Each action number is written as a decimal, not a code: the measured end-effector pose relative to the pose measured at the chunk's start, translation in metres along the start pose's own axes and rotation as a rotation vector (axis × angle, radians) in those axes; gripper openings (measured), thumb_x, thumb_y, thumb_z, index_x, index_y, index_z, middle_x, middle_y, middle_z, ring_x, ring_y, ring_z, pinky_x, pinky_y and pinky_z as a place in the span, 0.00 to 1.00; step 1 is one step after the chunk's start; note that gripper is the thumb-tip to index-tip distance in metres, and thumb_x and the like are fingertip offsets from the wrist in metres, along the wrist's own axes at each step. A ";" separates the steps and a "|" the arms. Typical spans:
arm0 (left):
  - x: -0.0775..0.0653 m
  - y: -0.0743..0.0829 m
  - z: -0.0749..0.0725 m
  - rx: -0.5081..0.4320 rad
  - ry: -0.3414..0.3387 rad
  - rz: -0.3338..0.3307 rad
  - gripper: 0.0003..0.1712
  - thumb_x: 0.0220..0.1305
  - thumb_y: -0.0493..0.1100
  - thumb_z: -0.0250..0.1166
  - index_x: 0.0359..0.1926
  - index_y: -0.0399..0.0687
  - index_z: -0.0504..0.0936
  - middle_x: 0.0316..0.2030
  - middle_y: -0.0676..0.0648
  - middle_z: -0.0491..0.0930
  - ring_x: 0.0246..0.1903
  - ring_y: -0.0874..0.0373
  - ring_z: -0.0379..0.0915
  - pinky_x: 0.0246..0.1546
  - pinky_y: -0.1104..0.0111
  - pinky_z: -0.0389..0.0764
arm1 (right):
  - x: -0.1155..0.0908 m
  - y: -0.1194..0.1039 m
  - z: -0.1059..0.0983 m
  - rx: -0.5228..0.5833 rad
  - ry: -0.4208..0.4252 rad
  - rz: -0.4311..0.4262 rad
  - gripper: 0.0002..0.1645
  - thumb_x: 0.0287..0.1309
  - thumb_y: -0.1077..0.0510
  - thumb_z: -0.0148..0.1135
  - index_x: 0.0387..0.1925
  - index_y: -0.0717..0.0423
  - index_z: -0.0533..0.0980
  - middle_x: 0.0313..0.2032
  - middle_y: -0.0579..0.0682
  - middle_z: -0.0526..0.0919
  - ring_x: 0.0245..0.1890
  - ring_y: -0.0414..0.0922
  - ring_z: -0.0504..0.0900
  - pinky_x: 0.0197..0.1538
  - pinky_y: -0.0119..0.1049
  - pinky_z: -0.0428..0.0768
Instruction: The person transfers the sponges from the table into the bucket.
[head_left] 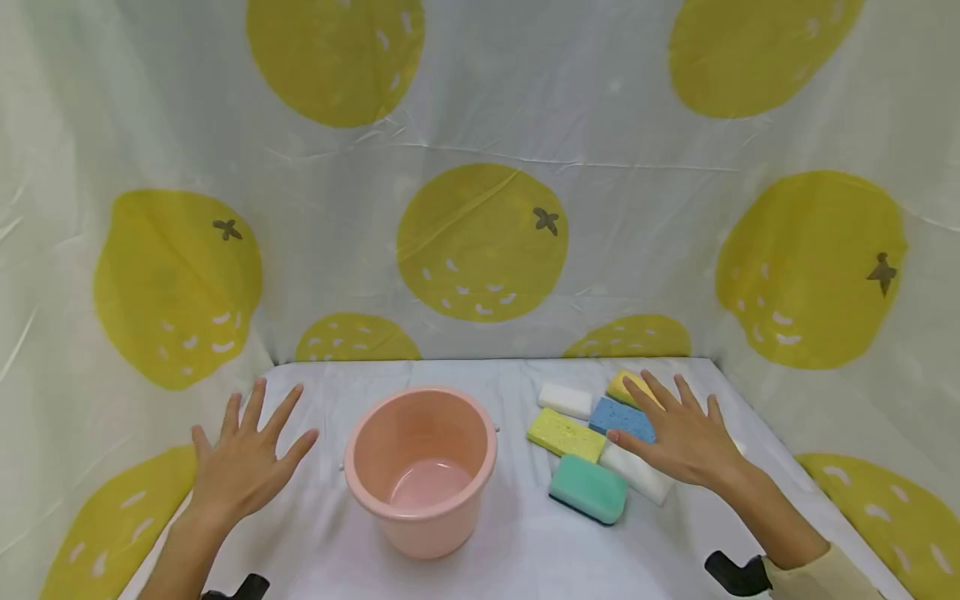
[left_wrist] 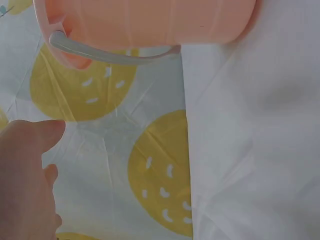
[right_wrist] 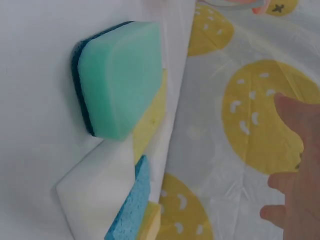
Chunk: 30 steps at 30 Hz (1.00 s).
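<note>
A pink bucket (head_left: pixel 431 533) stands in the middle of the white table, its inside bare in the head view. Its grey handle (left_wrist: pixel 115 57) hangs at the side in the left wrist view. Left of the bucket, my left hand (head_left: pixel 243 467) is held with fingers spread, touching nothing. My right hand (head_left: pixel 686 437) is spread too, over the right edge of a group of sponges. That group holds a green sponge (head_left: pixel 588 490) with a dark scouring side, a yellow-green one (head_left: pixel 566 435), a blue one (head_left: pixel 622 418), a yellow one (head_left: pixel 626 385) and white ones (head_left: pixel 566 400).
A pale curtain (head_left: pixel 480 125) with large yellow lemons surrounds the table on the back and both sides. White cloth (head_left: pixel 315 550) covers the tabletop. A black strap (head_left: pixel 738 575) sits at the right wrist, next to a beige sleeve (head_left: pixel 825 575).
</note>
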<state>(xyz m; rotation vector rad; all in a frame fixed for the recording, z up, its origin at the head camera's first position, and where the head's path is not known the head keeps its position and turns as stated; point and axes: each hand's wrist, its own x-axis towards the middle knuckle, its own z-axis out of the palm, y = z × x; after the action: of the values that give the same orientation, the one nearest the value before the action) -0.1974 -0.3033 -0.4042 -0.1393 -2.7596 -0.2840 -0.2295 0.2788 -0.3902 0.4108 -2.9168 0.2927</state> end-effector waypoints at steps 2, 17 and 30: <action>0.001 0.003 -0.001 -0.035 -0.006 -0.005 0.44 0.74 0.71 0.51 0.83 0.68 0.49 0.81 0.35 0.38 0.76 0.26 0.32 0.55 0.16 0.32 | 0.000 0.000 0.002 0.009 0.006 -0.010 0.57 0.64 0.22 0.55 0.81 0.50 0.57 0.77 0.65 0.56 0.72 0.80 0.48 0.61 0.85 0.44; 0.000 0.053 -0.001 -0.885 -0.018 -0.011 0.39 0.79 0.47 0.60 0.82 0.50 0.53 0.75 0.37 0.58 0.73 0.33 0.55 0.67 0.38 0.60 | 0.000 0.005 0.021 0.209 -0.024 -0.061 0.51 0.70 0.32 0.58 0.77 0.64 0.61 0.72 0.71 0.63 0.69 0.74 0.60 0.60 0.78 0.62; -0.020 0.085 0.026 -1.202 -0.021 -0.168 0.32 0.75 0.38 0.64 0.75 0.40 0.65 0.70 0.37 0.69 0.65 0.48 0.68 0.56 0.77 0.74 | -0.006 -0.005 0.059 0.379 0.022 -0.139 0.43 0.71 0.39 0.63 0.74 0.63 0.66 0.70 0.64 0.69 0.70 0.68 0.64 0.64 0.73 0.63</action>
<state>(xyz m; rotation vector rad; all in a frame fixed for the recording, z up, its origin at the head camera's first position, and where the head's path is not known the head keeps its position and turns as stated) -0.1766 -0.2157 -0.4198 -0.1961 -2.2173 -1.9127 -0.2314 0.2632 -0.4471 0.6555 -2.7878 0.8268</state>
